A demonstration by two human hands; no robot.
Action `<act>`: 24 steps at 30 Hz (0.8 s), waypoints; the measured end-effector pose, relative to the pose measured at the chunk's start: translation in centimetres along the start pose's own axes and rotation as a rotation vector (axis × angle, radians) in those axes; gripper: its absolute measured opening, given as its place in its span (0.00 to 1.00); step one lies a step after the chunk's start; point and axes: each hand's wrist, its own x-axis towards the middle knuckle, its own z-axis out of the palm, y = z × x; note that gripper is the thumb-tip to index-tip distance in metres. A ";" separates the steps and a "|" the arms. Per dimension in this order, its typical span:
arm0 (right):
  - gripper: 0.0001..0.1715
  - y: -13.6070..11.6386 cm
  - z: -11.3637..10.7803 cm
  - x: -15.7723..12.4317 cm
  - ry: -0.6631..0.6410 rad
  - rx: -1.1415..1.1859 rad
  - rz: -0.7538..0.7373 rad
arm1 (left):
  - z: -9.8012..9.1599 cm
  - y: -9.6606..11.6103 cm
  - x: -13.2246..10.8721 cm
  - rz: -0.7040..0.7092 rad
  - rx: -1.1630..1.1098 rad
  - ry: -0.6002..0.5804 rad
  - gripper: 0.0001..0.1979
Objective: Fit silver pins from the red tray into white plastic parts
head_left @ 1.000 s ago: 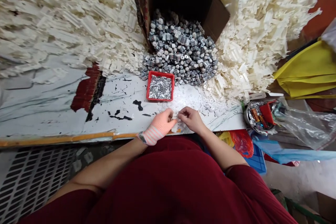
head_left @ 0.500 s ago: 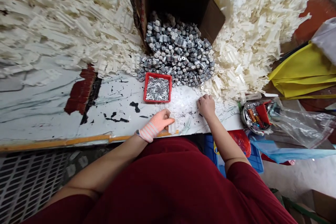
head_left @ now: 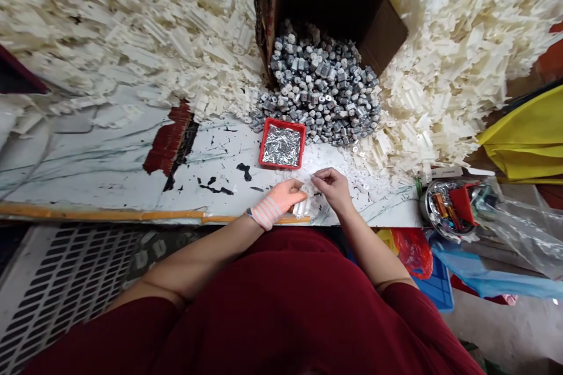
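Note:
My left hand (head_left: 284, 200), in an orange-and-grey striped glove, is closed on a white plastic part (head_left: 301, 208) near the table's front edge. Bare and pinched together, my right hand (head_left: 333, 187) is just right of it, its fingertips close to the part's upper end. Whatever lies between those fingertips is too small to make out. Beyond the hands is a red tray (head_left: 263, 155) full of thin silvery metal pins (head_left: 282, 145). Small clear pieces (head_left: 314, 158) are scattered on the tabletop around my right hand.
A cardboard box (head_left: 387, 32) lies on its side, spilling small grey motor-like cylinders (head_left: 325, 96). Heaps of white plastic parts (head_left: 145, 29) flank it. At right stand a metal bowl (head_left: 427, 205) of odds and ends and a clear plastic bag (head_left: 519, 228). Orange edging (head_left: 101, 212) runs along the table front.
My right hand has moved left from the scattered clear pieces to beside my left hand, its fingers now pinched. The left hand still holds the white plastic part. The view has shifted left.

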 end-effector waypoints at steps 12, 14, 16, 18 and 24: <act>0.09 -0.5 -0.4 -1.8 -0.121 -0.848 -0.577 | -0.6 0.6 -0.4 0.040 0.080 -0.009 0.04; 0.09 -0.4 -0.2 -1.9 -0.091 -0.828 -0.617 | -0.6 0.6 -0.5 0.045 0.084 -0.020 0.04; 0.09 -0.4 0.0 -1.9 -0.082 -0.749 -0.635 | -0.6 0.6 -0.6 0.045 0.072 -0.022 0.04; 0.07 -0.5 0.2 -1.9 -0.081 -0.634 -0.577 | -0.8 0.7 -0.7 0.052 0.076 -0.022 0.06; 0.22 0.2 0.0 -0.8 -0.202 -0.261 -0.070 | -1.6 0.4 -1.0 0.136 0.207 -0.005 0.12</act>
